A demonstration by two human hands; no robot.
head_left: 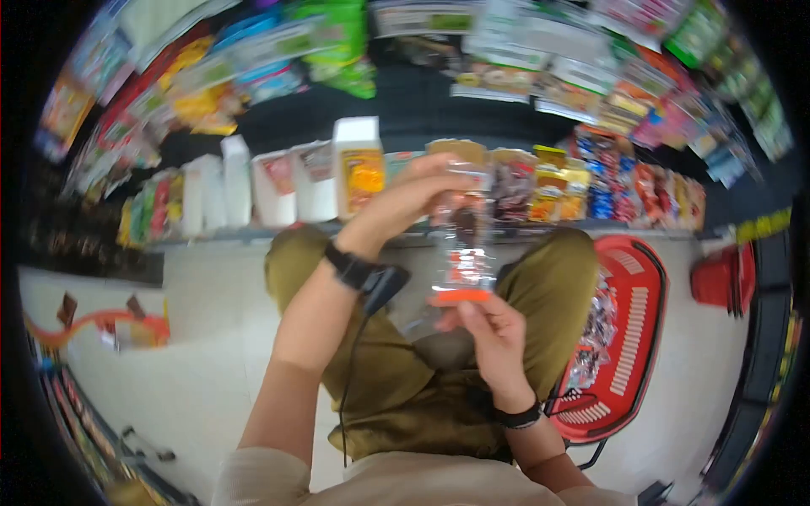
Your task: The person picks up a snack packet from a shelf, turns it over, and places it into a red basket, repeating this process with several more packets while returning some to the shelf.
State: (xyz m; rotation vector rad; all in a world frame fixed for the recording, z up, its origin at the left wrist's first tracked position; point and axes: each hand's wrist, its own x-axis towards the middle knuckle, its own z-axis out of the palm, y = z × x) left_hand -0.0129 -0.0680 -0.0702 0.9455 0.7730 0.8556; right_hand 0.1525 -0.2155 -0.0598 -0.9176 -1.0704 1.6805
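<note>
left hand (405,198) grips packet (462,244) top | right hand (494,329) pinches bottom

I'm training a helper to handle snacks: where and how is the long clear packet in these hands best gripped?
By its flat ends, the top from the left, the bottom from below. The packet stands upright, long and thin; the left hand holds its top, the right hand its orange bottom strip. Its filled middle would probably crush or slip.
</note>
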